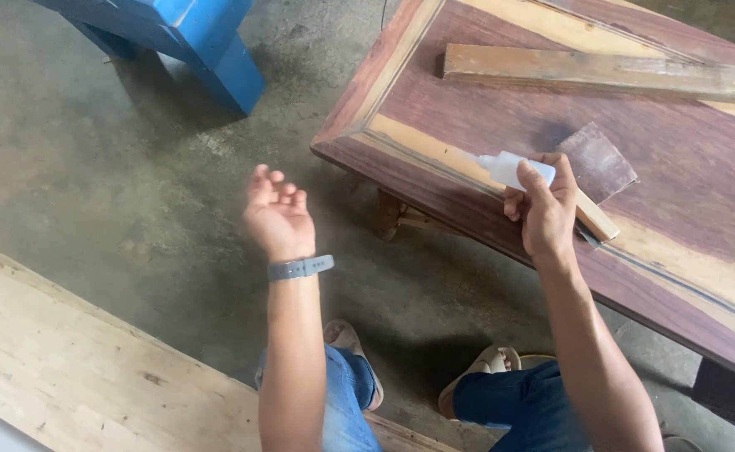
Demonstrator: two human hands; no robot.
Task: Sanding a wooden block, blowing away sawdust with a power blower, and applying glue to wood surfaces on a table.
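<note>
The dark reddish counter (pixel 677 184) takes up the space in front of and beside the right hand (pixel 545 213); its near edge has a pale strip along the frame, and it looks heavy and stiff. Beyond the right grip lies a long wooden plank (pixel 601 71), well apart from it. Just past the fingers sits a brown sheet of sandpaper (pixel 597 161), thin, likely floppy and rough. Under the hand a small wood block (pixel 597 219) pokes out, touching the counter.

The right grip is closed around a small white plastic bottle (pixel 509 169), nozzle pointing away to the left over the counter's edge. It looks light and a little squashy, probably smooth, so it is best held round the body as it is now, without squeezing hard.

The left hand (pixel 278 213), with a grey wristband (pixel 300 268), hangs over the concrete floor (pixel 116 167) with fingers loosely spread, holding nothing, well apart from the bottle.
</note>
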